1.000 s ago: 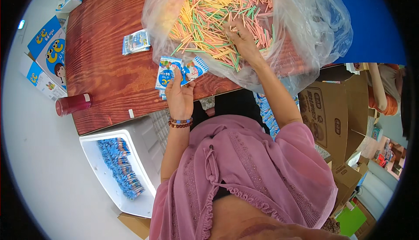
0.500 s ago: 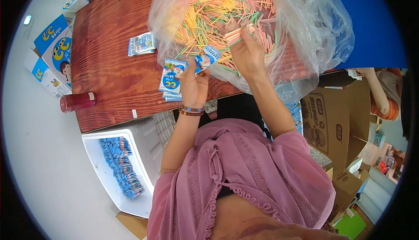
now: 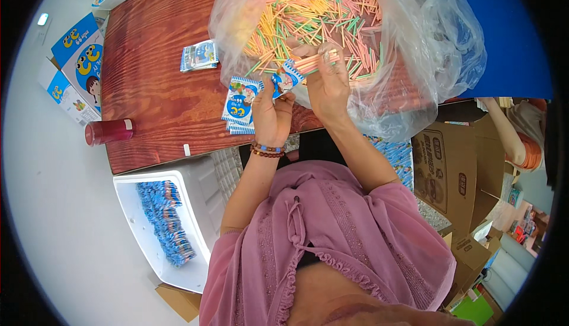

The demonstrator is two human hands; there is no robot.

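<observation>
My left hand [image 3: 271, 113] holds a small blue-and-white packet [image 3: 286, 79] up over the edge of the red-brown wooden table [image 3: 155, 95]. My right hand [image 3: 328, 83] grips a small bunch of thin coloured sticks [image 3: 315, 60], their ends at the packet's mouth. Behind both hands a big clear plastic bag [image 3: 415, 42] holds a heap of pink, yellow and green sticks [image 3: 308, 15]. A short stack of empty packets [image 3: 239, 106] lies on the table just left of my left hand.
Another small pile of packets [image 3: 199, 55] lies further back on the table. A red cylinder [image 3: 108, 132] sits at the table's left edge. A white bin [image 3: 155, 219] with several filled blue packets stands below. Blue printed boxes [image 3: 77, 59] are at left, cardboard boxes [image 3: 444, 166] at right.
My right hand came out of the stick heap with a bunch of sticks and moved to the packet. My left hand lifted a packet off the stack.
</observation>
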